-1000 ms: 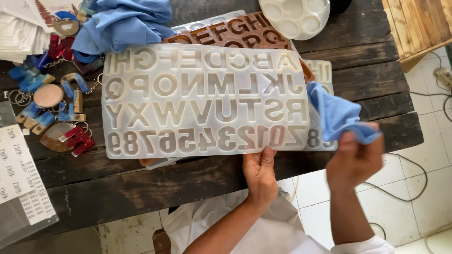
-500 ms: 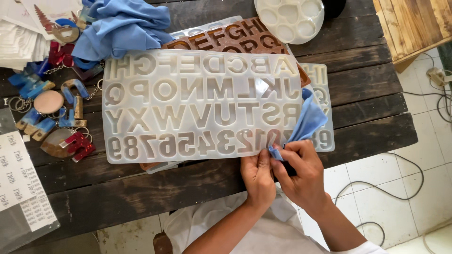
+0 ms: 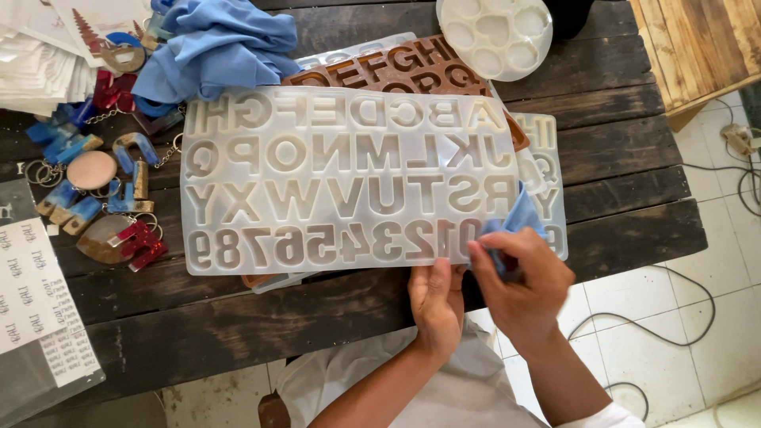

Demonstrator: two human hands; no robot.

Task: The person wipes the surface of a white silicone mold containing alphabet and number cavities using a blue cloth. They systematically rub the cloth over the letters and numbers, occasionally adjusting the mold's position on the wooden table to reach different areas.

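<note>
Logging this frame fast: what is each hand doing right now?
Left hand: gripping the near edge of the clear letter mould.
Right hand: closed on a small blue cloth, pressing it onto the mould.

The mould (image 3: 341, 178) looked like translucent, milky silicone, smooth with a soft sheen. A second mould (image 3: 396, 70) under it was brown and rubbery, slightly glossy. The cloth (image 3: 519, 218) pinched in the right hand (image 3: 519, 277) was soft, matt blue fabric; a larger cloth (image 3: 214, 47) of the same stuff lay crumpled. The table (image 3: 618, 150) was dark, weathered wood, rough and cracked along its planks. The palette (image 3: 495, 36) seemed white, glossy plastic. The keychains (image 3: 103, 198) looked like shiny resin, some with wood, on metal rings. The sheets (image 3: 36, 301) were matt paper.
</note>
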